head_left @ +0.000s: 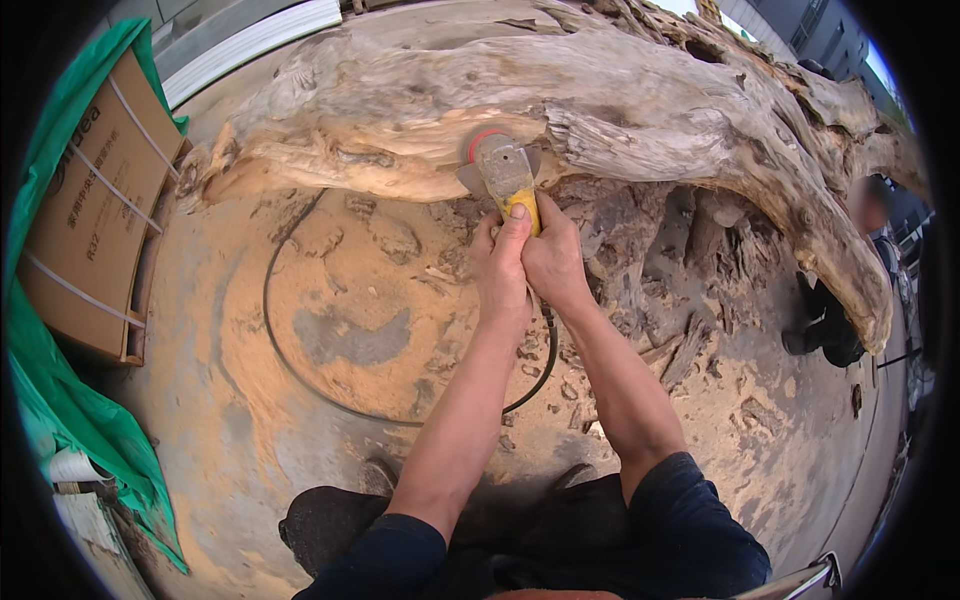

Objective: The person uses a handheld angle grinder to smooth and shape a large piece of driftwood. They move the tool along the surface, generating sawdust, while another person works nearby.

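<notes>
Both my hands are closed around the yellow body of an angle grinder, with its worn metal head pointing away from me. My left hand wraps the left side, its thumb lying on top. On the right side, my right hand grips the same body. A red-edged disc shows at the head's left, against or very close to the pale lower side of a big driftwood trunk; I cannot tell whether it touches. The power cord leaves below my hands and loops left over the floor.
Sawdust and bark chunks litter the concrete. A strapped cardboard box under a green tarp stands at the left. The trunk's branch bends down at the right, where another person is partly visible behind it.
</notes>
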Motion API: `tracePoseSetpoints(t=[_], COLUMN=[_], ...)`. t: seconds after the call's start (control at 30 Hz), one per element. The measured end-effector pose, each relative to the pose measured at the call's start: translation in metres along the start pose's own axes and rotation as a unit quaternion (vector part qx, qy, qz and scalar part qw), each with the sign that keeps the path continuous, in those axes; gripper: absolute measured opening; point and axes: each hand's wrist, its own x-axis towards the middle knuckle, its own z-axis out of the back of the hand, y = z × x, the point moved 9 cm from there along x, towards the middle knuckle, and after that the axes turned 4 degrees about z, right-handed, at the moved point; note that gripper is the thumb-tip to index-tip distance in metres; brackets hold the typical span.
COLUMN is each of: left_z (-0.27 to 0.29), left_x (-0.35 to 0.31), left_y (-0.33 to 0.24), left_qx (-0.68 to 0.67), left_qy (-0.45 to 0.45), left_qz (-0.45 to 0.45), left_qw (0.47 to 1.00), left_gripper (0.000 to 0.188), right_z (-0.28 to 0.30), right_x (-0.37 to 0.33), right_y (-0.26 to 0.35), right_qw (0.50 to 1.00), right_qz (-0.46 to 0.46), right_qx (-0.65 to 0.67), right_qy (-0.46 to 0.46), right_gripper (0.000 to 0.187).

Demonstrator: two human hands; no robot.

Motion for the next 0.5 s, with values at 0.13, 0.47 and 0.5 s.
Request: tracePoseSetpoints(t=[0.13, 0.47, 0.5], left_z=[0.037, 0.060, 0.046], left_x=[0.008, 0.014, 0.011], left_y=[-0.023, -0.031, -0.016], left_qx=[-0.004, -0.004, -0.010], left_qy=[-0.022, -0.027, -0.017], left_qz=[-0.035, -0.025, -0.014], left_qw=[0.999, 0.999, 1.000], left_gripper=[0.035, 0.038, 0.038], right_z=[-0.047, -0.069, -0.050], right_x=[-0.001, -0.002, -0.004], right_y=[0.007, 0.005, -0.002], right_qw=[0.998, 0.998, 0.998], right_qz=[-0.012, 0.004, -0.007], right_qx=[0.016, 0.012, -0.002], right_qy=[0.063, 0.066, 0.057], right_gripper=[0.027, 0.027, 0.027])
